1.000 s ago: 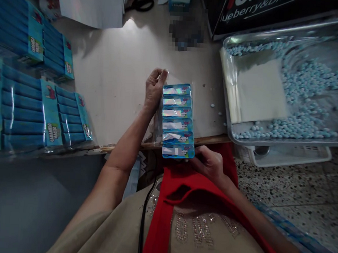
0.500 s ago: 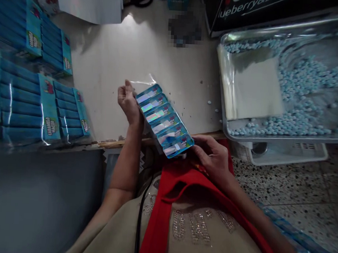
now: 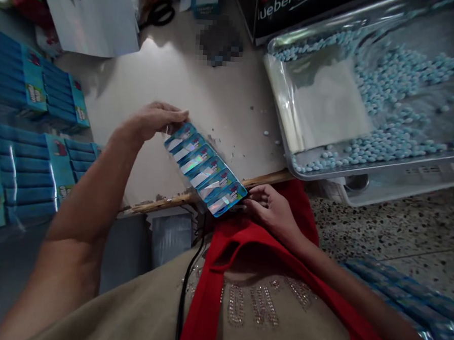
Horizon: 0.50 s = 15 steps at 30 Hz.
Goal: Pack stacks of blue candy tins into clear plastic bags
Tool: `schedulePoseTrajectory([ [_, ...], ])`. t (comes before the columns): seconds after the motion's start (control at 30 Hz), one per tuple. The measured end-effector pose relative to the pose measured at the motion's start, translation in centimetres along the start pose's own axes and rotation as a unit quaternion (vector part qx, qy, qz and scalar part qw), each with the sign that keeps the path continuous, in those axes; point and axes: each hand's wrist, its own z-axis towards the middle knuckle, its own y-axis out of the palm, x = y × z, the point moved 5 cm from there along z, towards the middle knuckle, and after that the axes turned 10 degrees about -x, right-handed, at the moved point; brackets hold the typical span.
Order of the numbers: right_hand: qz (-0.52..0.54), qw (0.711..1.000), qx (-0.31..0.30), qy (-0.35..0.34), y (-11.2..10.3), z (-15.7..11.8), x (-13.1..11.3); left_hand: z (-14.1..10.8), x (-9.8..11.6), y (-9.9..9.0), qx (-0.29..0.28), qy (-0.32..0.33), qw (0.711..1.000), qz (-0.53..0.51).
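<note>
A row of several small blue packets (image 3: 202, 166) in clear wrap lies slanted over the table's front edge. At its upper end is my left hand (image 3: 157, 119), fingers pressed together on the wrap from above. My right hand (image 3: 267, 205) is at the lower right end, its curled fingertips against the last packet. The packets' printed, shiny faces point up. The underside of the row is hidden.
A metal tray (image 3: 326, 172) with pale blue candies and a plastic bag (image 3: 325, 109) stands at right. Wrapped blue packs (image 3: 29, 170) are stacked at left. Scissors (image 3: 159, 13), white sheets (image 3: 90, 15) and a black box (image 3: 292, 11) lie at the back.
My left hand has turned over the upper end of the row, its forearm swinging out to the left. The view has shifted, and the packets stay between both hands.
</note>
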Motion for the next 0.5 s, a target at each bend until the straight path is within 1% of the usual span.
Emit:
schedulePoseTrajectory([
  [0.1, 0.056, 0.989, -0.119, 0.069, 1.4, 0.3, 0.4, -0.3, -1.5, 0.3, 0.019, -0.021, 0.997, -0.075],
  [0.13, 0.073, 0.984, -0.144, 0.081, 1.9, 0.3, 0.4, -0.4, -1.9, 0.4, 0.021, -0.017, 0.995, -0.095],
  [0.17, 0.092, 0.980, -0.151, 0.093, 2.2, 0.4, 0.4, -0.5, -2.2, 0.5, 0.020, -0.008, 0.994, -0.108],
  [0.23, 0.145, 0.972, -0.139, 0.123, 2.7, 0.4, 0.6, -0.7, -2.4, 0.6, 0.022, -0.002, 0.993, -0.119],
  [0.3, 0.209, 0.959, -0.128, 0.144, 3.4, 0.3, 0.7, -0.7, -2.4, 0.5, 0.029, -0.007, 0.994, -0.103],
  [0.4, 0.263, 0.950, -0.109, 0.128, 3.8, 0.2, 0.7, -0.5, -2.2, 0.2, 0.020, 0.010, 0.998, -0.064],
  [0.5, 0.242, 0.960, -0.099, 0.103, 3.6, -0.2, 1.0, -0.6, -2.3, 0.2, -0.019, 0.061, 0.996, -0.054],
])
